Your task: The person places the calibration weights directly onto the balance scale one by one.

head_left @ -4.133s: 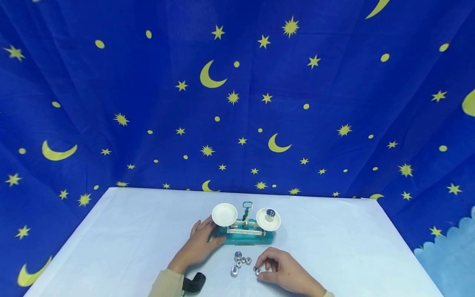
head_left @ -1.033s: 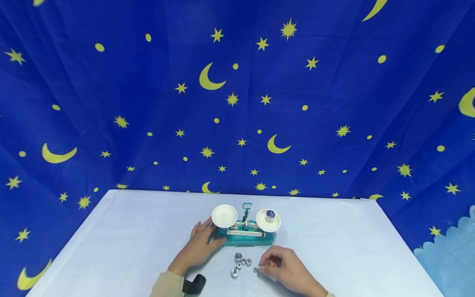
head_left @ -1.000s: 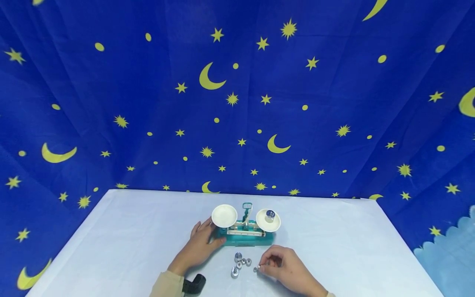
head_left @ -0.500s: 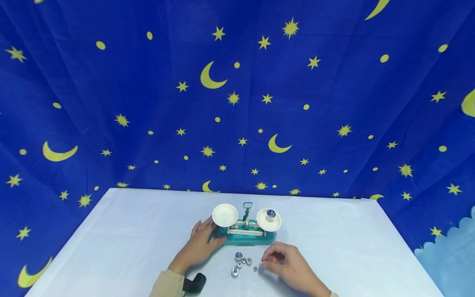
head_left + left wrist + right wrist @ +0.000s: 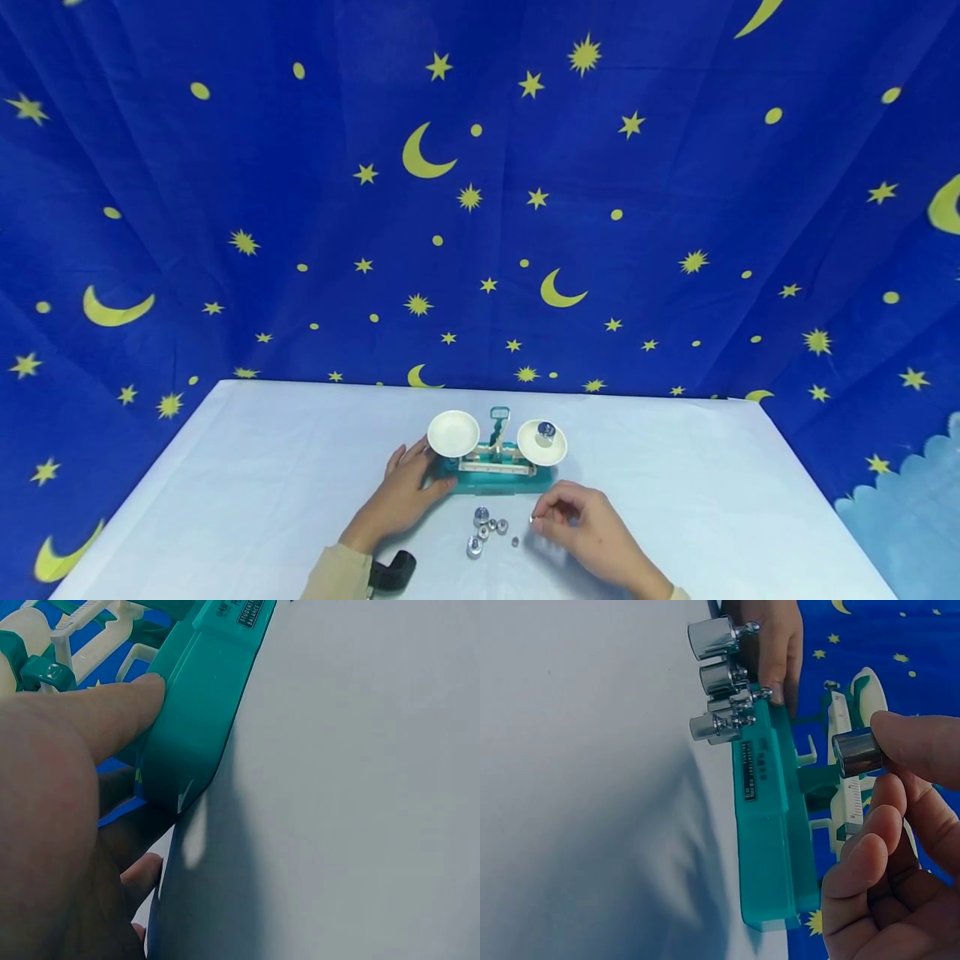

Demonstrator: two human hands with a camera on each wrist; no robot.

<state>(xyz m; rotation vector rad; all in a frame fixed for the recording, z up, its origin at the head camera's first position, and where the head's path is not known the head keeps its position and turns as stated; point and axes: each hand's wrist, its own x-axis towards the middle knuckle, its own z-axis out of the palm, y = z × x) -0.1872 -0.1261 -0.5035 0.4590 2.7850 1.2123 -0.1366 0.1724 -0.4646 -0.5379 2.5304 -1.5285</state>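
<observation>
Left hand (image 5: 397, 500): grip clasped on the left end of a teal plastic balance scale (image 5: 495, 483) with 2 round white pans (image 5: 453, 433); thumb laid on the base. Right hand (image 5: 591, 529): grip clamped, thumb and index finger pinching 1 small shiny metal cylinder weight (image 5: 859, 752) above the white-covered surface (image 5: 690, 492), in front of the scale's right end. 5 knobbed silver metal weights (image 5: 481, 516) stand clustered before the scale. 1 tiny silver weight (image 5: 515, 542) sits apart, near the right hand. 1 large silver metal weight (image 5: 546, 434) stands in the right pan.
</observation>
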